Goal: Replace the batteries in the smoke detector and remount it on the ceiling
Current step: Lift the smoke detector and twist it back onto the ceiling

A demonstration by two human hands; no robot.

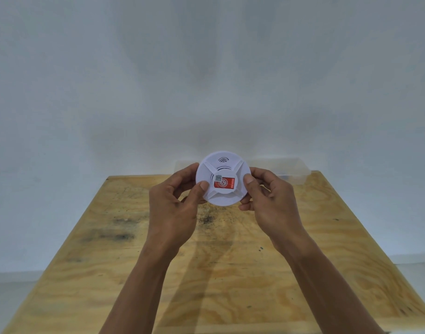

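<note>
A round white smoke detector [223, 169] is held up above the far part of a wooden table, its face turned toward me. The face shows four raised ribs, curved vent slots and a red label with a small QR sticker at its centre. My left hand [174, 206] grips its left rim, thumb pressed on the face. My right hand [270, 201] grips the right rim, thumb on the face as well. No batteries are visible.
The plywood table [230, 273] has dark stains and fills the lower half of the view. A clear plastic box [291, 169] lies at its far edge, behind the detector and right hand. A plain pale wall stands behind.
</note>
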